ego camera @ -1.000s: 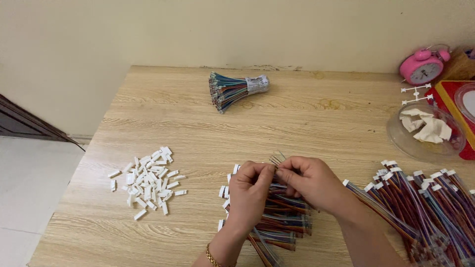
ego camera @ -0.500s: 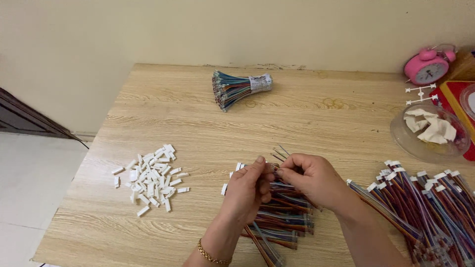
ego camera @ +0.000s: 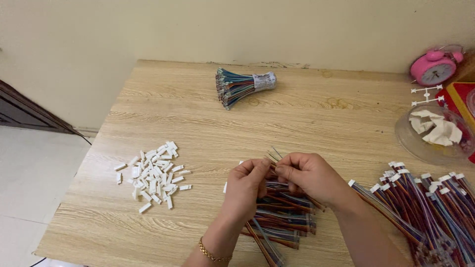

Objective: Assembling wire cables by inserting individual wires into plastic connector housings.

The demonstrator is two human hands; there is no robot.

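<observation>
Since a second ago, both hands have drawn slightly closer together above the loose wire pile (ego camera: 282, 217), and the view has shifted a little. The left hand (ego camera: 247, 185) and right hand (ego camera: 309, 175) meet at the middle of the bench (ego camera: 316, 123), fingers pinched narrow around a few thin wires (ego camera: 273, 154) whose bare ends poke up between them. The step appears to be gathering and aligning wire ends; the next move likely calls for a steady pinch. White plastic connectors (ego camera: 156, 173) lie well apart to the left. Finished wires with white plugs (ego camera: 425, 202) lie at the right, a taped wire bundle (ego camera: 242, 85) farther back. A clear bowl (ego camera: 420, 148) and pink alarm clock (ego camera: 434, 66) sit far right. Nothing blocks the hands.
</observation>
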